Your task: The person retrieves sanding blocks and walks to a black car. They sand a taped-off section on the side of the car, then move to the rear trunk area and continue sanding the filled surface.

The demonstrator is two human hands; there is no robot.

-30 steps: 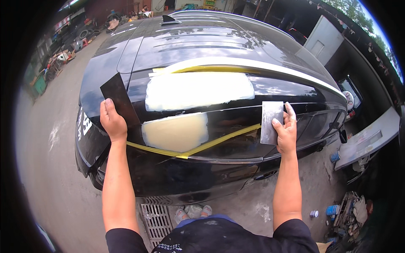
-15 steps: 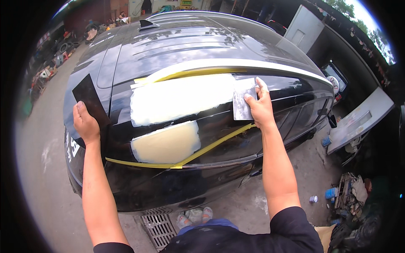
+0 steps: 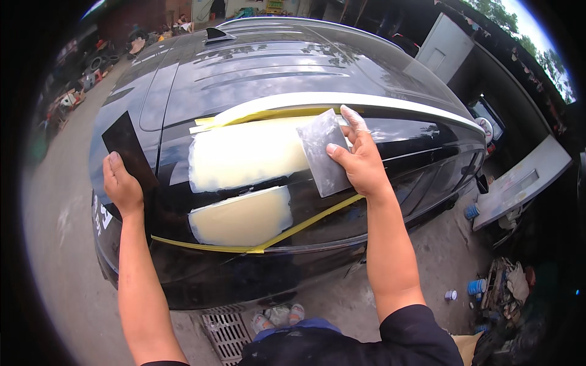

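A black car (image 3: 244, 277) fills the middle, with a large cream filler patch (image 3: 244, 155) on its upper side panel and a smaller filler patch (image 3: 241, 216) below. My right hand (image 3: 364, 163) grips a thin grey rectangular putty spreader (image 3: 320, 155), thumb on its face. The spreader is tilted over the right end of the upper patch and hides it; whether it touches the surface I cannot tell. Pale residue covers its face and one of my fingers. At the left, my left hand (image 3: 124, 188) pinches a flat black board (image 3: 129, 146) by its edge, beside the car's rear corner.
Yellow masking tape (image 3: 311, 221) runs below the patches, and more lies under the white roof rail (image 3: 348, 99). A floor drain grate (image 3: 227, 334) is near my feet. Blue cans (image 3: 477, 287) and a pale loose panel (image 3: 528, 180) stand at right. A person (image 3: 184, 23) sits far off.
My right hand has moved left with the spreader, which now tilts across the patch's right end. My left hand and the board have shifted only slightly. The upper patch looks creamier than before.
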